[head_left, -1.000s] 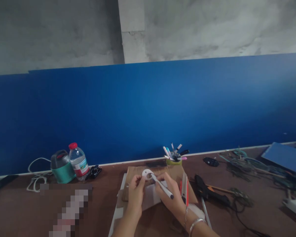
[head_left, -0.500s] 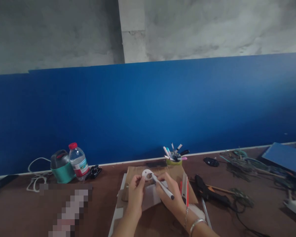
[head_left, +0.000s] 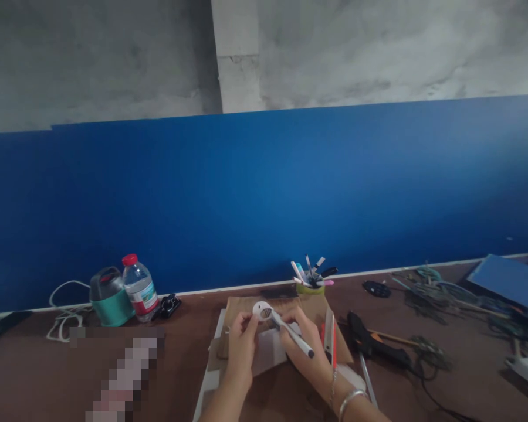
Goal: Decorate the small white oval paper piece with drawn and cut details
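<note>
My left hand (head_left: pixel 242 346) is closed, pinching a small white ring-shaped piece (head_left: pixel 264 303) with a dark dot on it between thumb and fingers. Dark marks show inside the ring, too small to make out. In my right hand (head_left: pixel 308 346) is a white marker pen (head_left: pixel 298 340) with a dark rear end, held in a writing grip. Its front end meets or nearly meets the ring's right side; contact cannot be told. Under both hands lie brown cardboard (head_left: pixel 286 305) and a white sheet (head_left: pixel 270 351).
A red utility knife (head_left: pixel 330 337) lies right of my right hand, with a black glue gun (head_left: pixel 378 346) beyond it. Behind stands a pen cup (head_left: pixel 310 289). A bottle (head_left: pixel 141 293) and teal container (head_left: pixel 113 309) stand left; tangled wires (head_left: pixel 440 293) lie right.
The rear end of the marker pen has shifted slightly right and down with my right hand. My left hand and the ring are almost still.
</note>
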A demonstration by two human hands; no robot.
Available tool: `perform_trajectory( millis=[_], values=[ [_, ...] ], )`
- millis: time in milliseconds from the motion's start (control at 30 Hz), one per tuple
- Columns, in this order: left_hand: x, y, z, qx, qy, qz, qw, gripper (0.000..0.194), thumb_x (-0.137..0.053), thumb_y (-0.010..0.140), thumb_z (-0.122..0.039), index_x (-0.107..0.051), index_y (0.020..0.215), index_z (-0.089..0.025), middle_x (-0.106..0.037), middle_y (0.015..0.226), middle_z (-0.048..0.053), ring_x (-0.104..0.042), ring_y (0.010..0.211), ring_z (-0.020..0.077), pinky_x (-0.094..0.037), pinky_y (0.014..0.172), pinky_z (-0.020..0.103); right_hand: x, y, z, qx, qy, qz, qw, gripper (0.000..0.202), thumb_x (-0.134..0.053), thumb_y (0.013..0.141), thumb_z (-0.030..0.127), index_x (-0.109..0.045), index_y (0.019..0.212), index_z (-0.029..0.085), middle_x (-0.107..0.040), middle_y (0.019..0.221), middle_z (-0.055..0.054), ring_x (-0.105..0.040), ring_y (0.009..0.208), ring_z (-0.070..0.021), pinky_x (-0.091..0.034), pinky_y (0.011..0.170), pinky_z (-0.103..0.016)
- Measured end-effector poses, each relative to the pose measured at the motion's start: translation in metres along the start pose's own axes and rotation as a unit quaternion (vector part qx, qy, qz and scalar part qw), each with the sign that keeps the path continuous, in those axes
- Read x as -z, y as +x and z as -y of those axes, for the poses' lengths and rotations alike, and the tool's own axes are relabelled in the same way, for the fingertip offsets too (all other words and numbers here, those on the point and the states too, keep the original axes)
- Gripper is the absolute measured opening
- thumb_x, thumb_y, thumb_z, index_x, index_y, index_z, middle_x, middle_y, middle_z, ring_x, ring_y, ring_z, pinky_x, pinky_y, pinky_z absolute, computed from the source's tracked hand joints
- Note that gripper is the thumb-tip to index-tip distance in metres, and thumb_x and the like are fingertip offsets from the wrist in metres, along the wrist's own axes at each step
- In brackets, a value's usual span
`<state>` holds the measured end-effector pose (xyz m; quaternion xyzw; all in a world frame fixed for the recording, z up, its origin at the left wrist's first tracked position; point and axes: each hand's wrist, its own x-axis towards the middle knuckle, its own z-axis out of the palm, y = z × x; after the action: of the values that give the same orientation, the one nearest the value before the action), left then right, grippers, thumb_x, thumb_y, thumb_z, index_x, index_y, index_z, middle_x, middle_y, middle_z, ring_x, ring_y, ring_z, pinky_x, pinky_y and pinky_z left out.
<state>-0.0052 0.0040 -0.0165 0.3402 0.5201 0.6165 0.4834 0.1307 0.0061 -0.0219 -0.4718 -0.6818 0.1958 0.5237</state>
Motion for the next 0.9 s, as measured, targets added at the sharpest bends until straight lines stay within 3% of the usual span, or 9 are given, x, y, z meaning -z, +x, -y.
perform_trajectory(
  millis=[367, 567, 900],
  values=[
    [0.0018, 0.0044, 0.0064, -0.021, 0.004, -0.009, 1.000, 0.044, -0.071, 0.054, -0.058, -0.059, 0.066, -0.017, -0.048, 0.049, -0.006, -0.041, 0.043, 0.0088, -0.027, 0.043, 0.020, 0.0016, 0.0022, 0.0060, 0.087, -0.075, 0.043, 0.992, 0.021, -0.049, 0.068, 0.007, -0.056, 0.079, 0.023, -0.066, 0.093, -0.004, -0.059, 0.089, -0.0225, -0.042, 0.080, -0.035],
    [0.0020, 0.0051, 0.0074, -0.032, -0.001, -0.006, 0.999, 0.045, -0.071, 0.054, -0.058, -0.060, 0.067, -0.016, -0.056, 0.057, -0.002, -0.047, 0.049, 0.0106, -0.032, 0.046, 0.021, 0.0017, 0.0027, 0.0068, 0.095, -0.090, 0.053, 0.990, 0.018, -0.050, 0.071, 0.009, -0.055, 0.079, 0.023, -0.067, 0.095, -0.003, -0.058, 0.099, -0.0229, -0.039, 0.084, -0.035],
    [0.0026, 0.0049, 0.0078, -0.018, 0.001, 0.008, 1.000, 0.044, -0.069, 0.057, -0.057, -0.057, 0.067, -0.017, -0.044, 0.048, -0.007, -0.033, 0.040, 0.0061, -0.020, 0.040, 0.019, 0.0028, 0.0033, 0.0095, 0.098, -0.088, 0.057, 0.990, 0.018, -0.049, 0.071, 0.008, -0.055, 0.078, 0.023, -0.067, 0.093, -0.002, -0.060, 0.093, -0.0217, -0.038, 0.081, -0.034]
  ],
)
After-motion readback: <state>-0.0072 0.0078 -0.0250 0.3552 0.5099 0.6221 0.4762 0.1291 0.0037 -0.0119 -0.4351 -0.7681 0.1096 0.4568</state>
